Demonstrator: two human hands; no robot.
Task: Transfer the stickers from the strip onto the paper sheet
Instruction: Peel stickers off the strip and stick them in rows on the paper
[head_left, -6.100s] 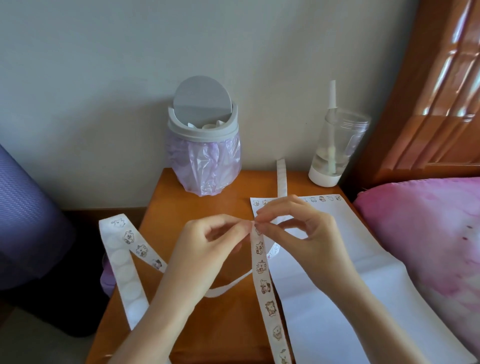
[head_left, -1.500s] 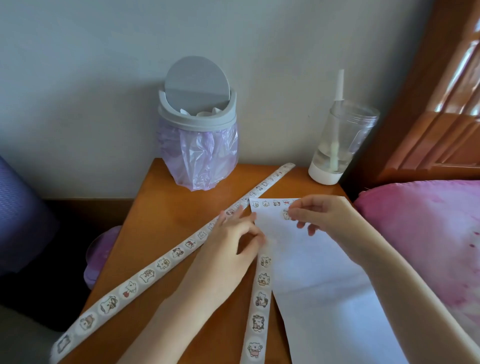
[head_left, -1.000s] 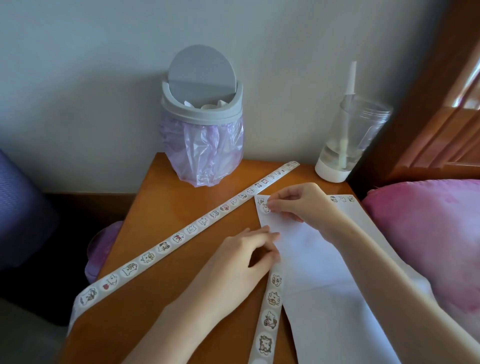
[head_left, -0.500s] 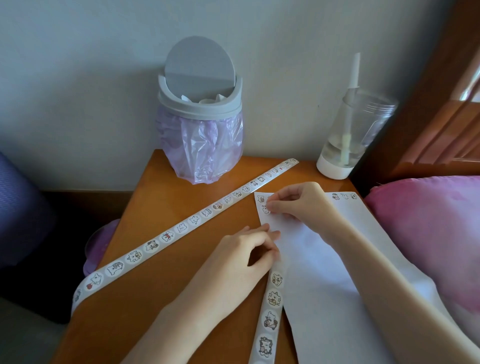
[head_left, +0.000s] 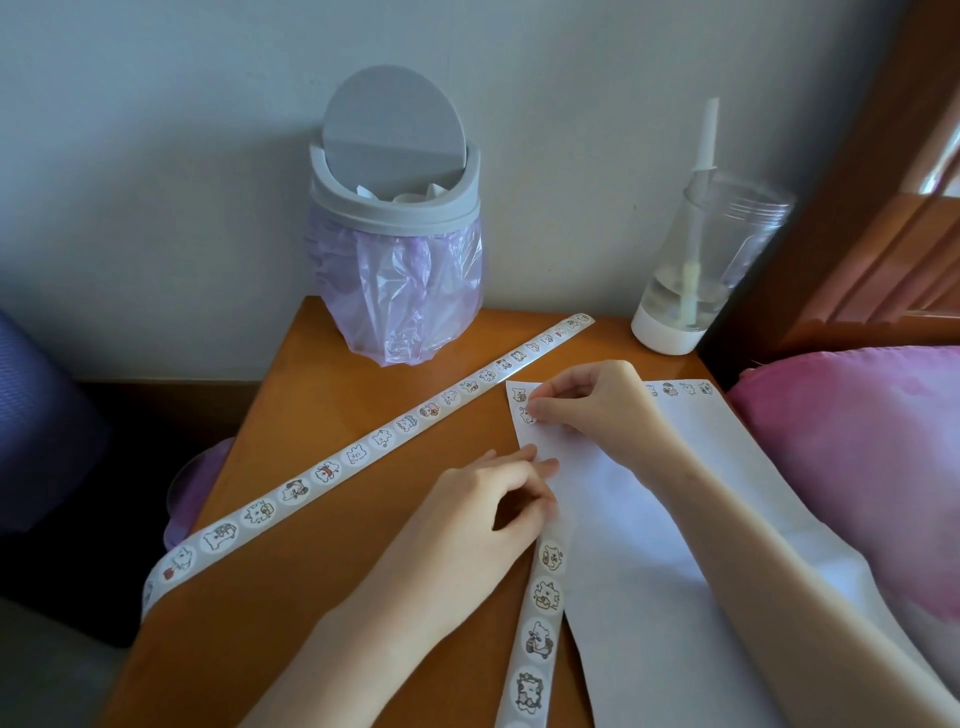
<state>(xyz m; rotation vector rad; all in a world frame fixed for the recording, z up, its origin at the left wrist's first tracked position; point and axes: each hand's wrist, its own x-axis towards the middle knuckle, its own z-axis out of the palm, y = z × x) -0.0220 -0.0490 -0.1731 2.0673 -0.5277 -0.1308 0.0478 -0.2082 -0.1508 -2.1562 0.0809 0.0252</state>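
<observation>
From the left edge of the tabletop (head_left: 322, 395) the sticker strip (head_left: 363, 457) crosses diagonally; the left hand (head_left: 493, 504) grips it with curled fingers beside the paper sheet (head_left: 649, 519); the right hand (head_left: 592, 400) pinches a sticker (head_left: 525, 414) on the sheet's far-left corner.

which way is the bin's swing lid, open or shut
Open: the grey swing lid stands tipped upright on the bin, and white scraps show in the gap below it.
</observation>
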